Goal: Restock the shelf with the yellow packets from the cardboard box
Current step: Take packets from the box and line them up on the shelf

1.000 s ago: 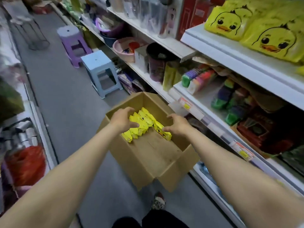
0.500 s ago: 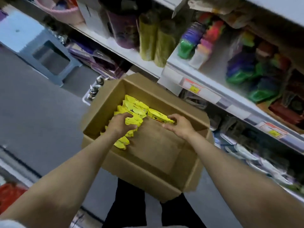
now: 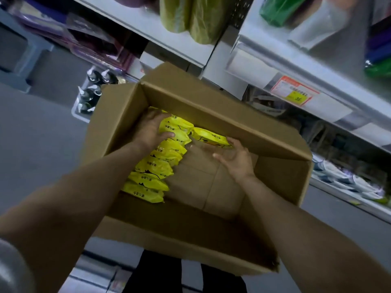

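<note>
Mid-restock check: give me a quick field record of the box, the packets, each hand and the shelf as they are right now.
box: cardboard box, top open, just in front of the shelf
packets: row of yellow packets along the box's left side; one lone packet lies by the far wall
left hand: palm down on the far end of the row
right hand: fingertips at the lone packet's end; grip unclear
shelf: above and right of the box, price label on its edge; no yellow packets seen on it
</note>
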Available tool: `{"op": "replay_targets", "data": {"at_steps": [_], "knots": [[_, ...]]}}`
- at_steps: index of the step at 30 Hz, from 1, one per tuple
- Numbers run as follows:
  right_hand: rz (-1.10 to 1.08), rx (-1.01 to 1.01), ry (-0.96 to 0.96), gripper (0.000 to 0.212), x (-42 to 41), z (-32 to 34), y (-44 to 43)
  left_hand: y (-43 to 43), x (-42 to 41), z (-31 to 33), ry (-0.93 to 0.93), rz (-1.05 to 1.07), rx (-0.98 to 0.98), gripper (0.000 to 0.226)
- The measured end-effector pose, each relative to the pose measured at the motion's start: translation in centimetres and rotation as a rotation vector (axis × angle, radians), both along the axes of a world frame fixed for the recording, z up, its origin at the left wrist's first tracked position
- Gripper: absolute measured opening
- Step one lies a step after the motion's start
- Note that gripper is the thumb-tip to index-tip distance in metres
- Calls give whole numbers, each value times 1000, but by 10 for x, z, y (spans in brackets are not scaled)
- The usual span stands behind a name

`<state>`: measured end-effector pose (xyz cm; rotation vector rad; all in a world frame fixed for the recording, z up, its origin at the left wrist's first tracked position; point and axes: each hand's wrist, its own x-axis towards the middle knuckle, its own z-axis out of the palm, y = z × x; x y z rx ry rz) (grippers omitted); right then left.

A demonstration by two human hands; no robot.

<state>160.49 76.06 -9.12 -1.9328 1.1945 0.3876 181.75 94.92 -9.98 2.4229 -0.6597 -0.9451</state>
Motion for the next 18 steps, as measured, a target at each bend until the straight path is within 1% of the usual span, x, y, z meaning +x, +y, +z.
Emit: {"op": "replay_targets", "data": {"at_steps": [4,7,11,13,15,17,18], "knots": [[66,-215,-33,67,0,-24,4,4,-3,-17,-58,9,-40,69],[103,-330,8,60,4,-35,8,4,-3,-24,-102,22,-24,73],[79,-369,136,35,12,-43,12,2,-2,-28,-109,14,-16,71],[61,-341,111,25,11,-49,14,1,0,-31,-109,-3,4,70],[57,-204,4,23,7,-56,16,-2,2,-34,-114,-10,39,68],[-15,9,-47,37,1,-61,19,-6,6,-36,-102,0,75,63],[-61,83,-16,40,-2,-62,21,-8,8,-37,-90,0,88,62]]}}
